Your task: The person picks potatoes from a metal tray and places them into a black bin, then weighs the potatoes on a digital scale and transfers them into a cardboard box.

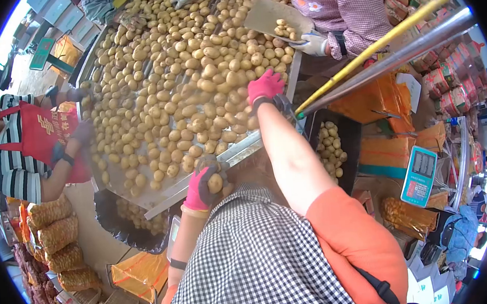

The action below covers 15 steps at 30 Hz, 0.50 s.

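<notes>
Many potatoes (166, 95) cover a large metal sorting table (238, 152). My left hand (203, 186), in a pink and grey glove, is closed round a potato (215, 183) at the table's near edge, close to my checked apron. Stretched out to the table's right edge is my right hand (267, 88), in a pink glove with its fingers apart, beside the potatoes. Its palm side is hidden.
A co-worker in a red apron (47, 134) stands at the left; another's gloved hand (312, 44) holds a scoop (273, 17). Yellow and metal poles (383, 46) slant at the right. Potato-filled bins (330, 146) (130, 222) stand below the table's edges.
</notes>
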Available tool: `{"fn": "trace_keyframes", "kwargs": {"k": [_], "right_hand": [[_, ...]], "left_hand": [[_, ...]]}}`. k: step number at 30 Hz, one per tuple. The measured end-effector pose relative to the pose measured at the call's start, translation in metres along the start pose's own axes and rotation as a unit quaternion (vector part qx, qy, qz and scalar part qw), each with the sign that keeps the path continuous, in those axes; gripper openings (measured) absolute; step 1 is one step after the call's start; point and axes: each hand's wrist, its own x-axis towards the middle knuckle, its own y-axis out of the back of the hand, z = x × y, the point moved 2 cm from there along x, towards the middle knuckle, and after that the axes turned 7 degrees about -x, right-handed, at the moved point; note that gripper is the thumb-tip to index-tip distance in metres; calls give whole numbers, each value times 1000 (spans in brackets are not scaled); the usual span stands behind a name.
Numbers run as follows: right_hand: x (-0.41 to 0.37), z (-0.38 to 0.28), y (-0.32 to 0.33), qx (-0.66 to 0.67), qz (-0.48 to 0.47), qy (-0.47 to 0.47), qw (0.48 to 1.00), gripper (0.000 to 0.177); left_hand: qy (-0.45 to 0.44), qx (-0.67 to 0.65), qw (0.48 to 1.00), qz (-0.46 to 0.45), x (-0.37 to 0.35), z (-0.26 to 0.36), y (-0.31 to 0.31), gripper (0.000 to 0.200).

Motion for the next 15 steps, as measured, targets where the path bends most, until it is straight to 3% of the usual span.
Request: {"fn": "trace_keyframes", "kwargs": {"k": [4, 5, 7, 8, 9, 10, 11, 13, 14, 15], "right_hand": [[26, 4, -18, -58, 7, 21, 998, 63], [25, 6, -8, 4, 29, 36, 999, 62], [21, 8, 9, 138, 72, 88, 984, 50], [22, 10, 3, 135, 74, 85, 985, 50], [24, 12, -9, 308, 21, 96, 946, 47], [28, 10, -19, 473, -32, 106, 874, 45], [18, 12, -14, 511, -59, 126, 848, 40], [-34, 13, 27, 681, -215, 147, 685, 40], [-47, 13, 24, 696, -246, 218, 638, 40], [-58, 15, 25, 705, -275, 287, 587, 39]], "left_hand": [[80, -59, 995, 23, -18, -20, 0, 51], [79, -63, 995, 24, -20, -19, -1, 51], [182, -171, 968, 39, -23, -19, -5, 58], [181, -175, 967, 35, -27, -27, -11, 58], [166, -203, 962, 70, -30, -37, -16, 64], [150, -229, 956, 106, -32, -48, -19, 71], [149, -229, 956, 103, -27, -45, -16, 71], [48, -16, 997, 57, -10, -30, -9, 63], [47, -17, 997, 53, -8, -31, -9, 63], [94, -109, 989, 36, -7, -34, -10, 63]]}}
